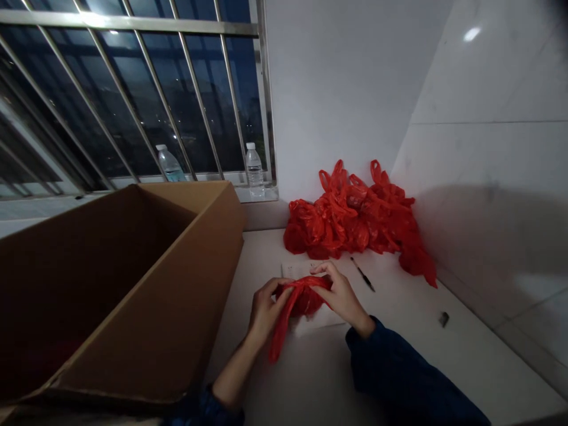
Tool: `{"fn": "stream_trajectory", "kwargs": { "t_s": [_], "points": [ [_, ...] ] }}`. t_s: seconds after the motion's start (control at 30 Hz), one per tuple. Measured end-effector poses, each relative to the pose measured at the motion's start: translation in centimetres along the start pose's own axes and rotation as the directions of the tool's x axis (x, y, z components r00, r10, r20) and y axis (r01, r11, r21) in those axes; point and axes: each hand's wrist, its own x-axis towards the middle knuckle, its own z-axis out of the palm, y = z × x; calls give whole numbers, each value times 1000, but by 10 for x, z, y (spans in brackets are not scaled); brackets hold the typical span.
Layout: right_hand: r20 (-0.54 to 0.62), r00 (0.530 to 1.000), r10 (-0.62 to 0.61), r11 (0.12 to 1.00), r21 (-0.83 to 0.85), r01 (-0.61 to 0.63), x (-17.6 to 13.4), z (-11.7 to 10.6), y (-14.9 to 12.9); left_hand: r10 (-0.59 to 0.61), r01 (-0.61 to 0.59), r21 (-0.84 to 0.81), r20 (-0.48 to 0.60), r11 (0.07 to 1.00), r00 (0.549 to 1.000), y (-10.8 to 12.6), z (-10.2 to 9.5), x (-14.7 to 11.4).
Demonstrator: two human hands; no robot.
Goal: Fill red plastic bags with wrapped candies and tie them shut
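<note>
Bag (306,303) of thin red plastic, gathered at the top, sits between the two hands, a long loose strip of it trailing down beside the left hand. The left hand (265,306) is closed, thumb and fingers pinching the gathered plastic from its side. The right hand (341,294) is half curled around the other side, thumb laid on the gather and forefinger raised apart above it; the plastic runs in under this hand, though its lower fingers are mostly hidden. Beneath the bag and both hands lies a white sheet (322,320), on a pale tabletop (470,370).

Just beyond the right hand, a dark pen (364,276) lies at a slant. Farther to that hand's right is a small dark object (444,319), too small to identify. Past the fingertips of both hands, against the wall, a heap of red bags (350,222) stands with handle loops poking up. To the left hand's left is a large open cardboard box (202,284). Beyond the box, two clear bottles (254,168) with white caps stand by the metal window bars (146,23).
</note>
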Motion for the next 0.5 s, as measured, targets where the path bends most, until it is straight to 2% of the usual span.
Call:
{"fn": "stream_trajectory", "kwargs": {
  "t_s": [0.13, 0.27, 0.33, 0.4, 0.47, 0.5],
  "points": [
    [60, 998, -31, 986, -164, 40, -7, 0, 13, -55, 56, 14, -49, 998, 997, -24, 1, -7],
    [1, 993, -118, 971, -209, 115, -10, -4, 7, -40, 42, 30, -72, 999, 997, -25, 2, -11],
    [40, 993, -114, 969, -215, 120, -10, -3, 4, 20, -19, 65, -4, 998, 1000, -24, 3, -14],
    [125, 988, -85, 965, -238, 113, -11, 0, 4, 72, -86, 107, 127, 991, 989, -24, 6, -16],
    [187, 981, -50, 951, -290, 104, -11, 3, 7, 72, -103, 140, 211, 985, 975, -26, 9, -17],
    [193, 981, -34, 945, -313, 94, -12, 4, 8, 61, -95, 152, 219, 984, 974, -28, 10, -17]
  ]
}}
